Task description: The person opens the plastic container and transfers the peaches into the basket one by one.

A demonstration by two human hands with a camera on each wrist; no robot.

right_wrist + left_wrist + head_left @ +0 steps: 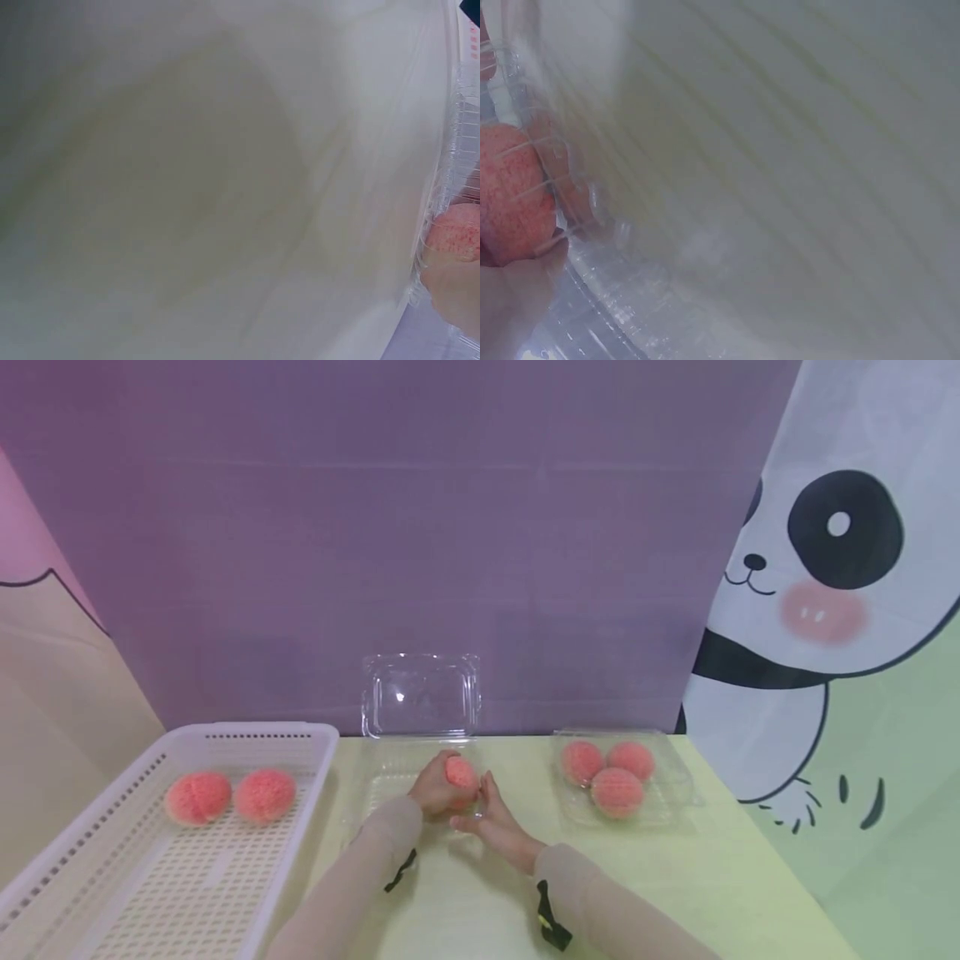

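In the head view my left hand (441, 787) grips a pink peach (461, 772) at the right side of an open clear plastic box (386, 789). The box's lid (423, 697) stands raised behind it. My right hand (504, 827) is at the box's front right corner, thumb in front and fingers extended along the outer side. The left wrist view shows the held peach (514, 199) through the ribbed clear wall, with fingers round it. At the right edge of the right wrist view, the same peach (454, 236) sits behind the clear wall, beside a fingertip.
A white perforated basket (187, 893) stands on the left with two peaches (232, 797) near its far end. On the right, a second clear box (660, 802) contains three peaches (617, 792). A purple cloth (412, 527) hangs behind the pale yellow table (480, 918).
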